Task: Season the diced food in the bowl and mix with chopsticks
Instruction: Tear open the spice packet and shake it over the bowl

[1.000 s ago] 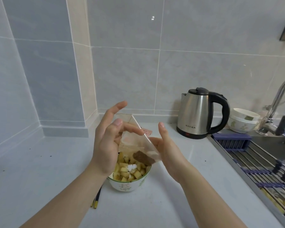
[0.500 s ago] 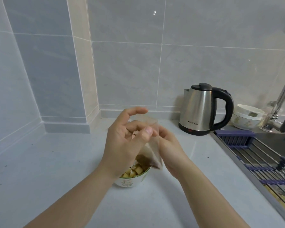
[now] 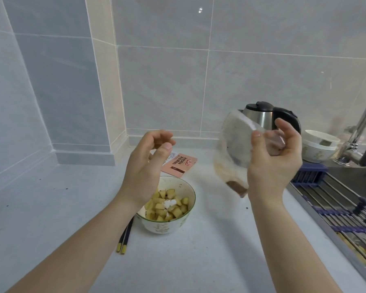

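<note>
A white patterned bowl (image 3: 179,223) of yellow diced food (image 3: 167,206) stands on the counter, with white powder and dark specks on the cubes. My left hand (image 3: 146,166) hovers over the bowl's left rim, fingers loosely curled, holding nothing that I can see. My right hand (image 3: 270,163) holds a clear plastic seasoning bag (image 3: 235,153) up to the right of the bowl, brown powder settled in its lower corner. A pair of dark chopsticks (image 3: 125,237) with yellow ends lies left of the bowl, partly under my left forearm.
A pink seasoning sachet (image 3: 181,164) lies behind the bowl. A steel kettle (image 3: 262,115) stands at the back right, beside stacked white bowls (image 3: 317,146). A sink with a blue-trimmed drying rack (image 3: 336,210) and a tap (image 3: 359,134) is on the right.
The bag has left the spot over the bowl and moved up and right in my right hand. My left hand let go of it and stays above the bowl.
</note>
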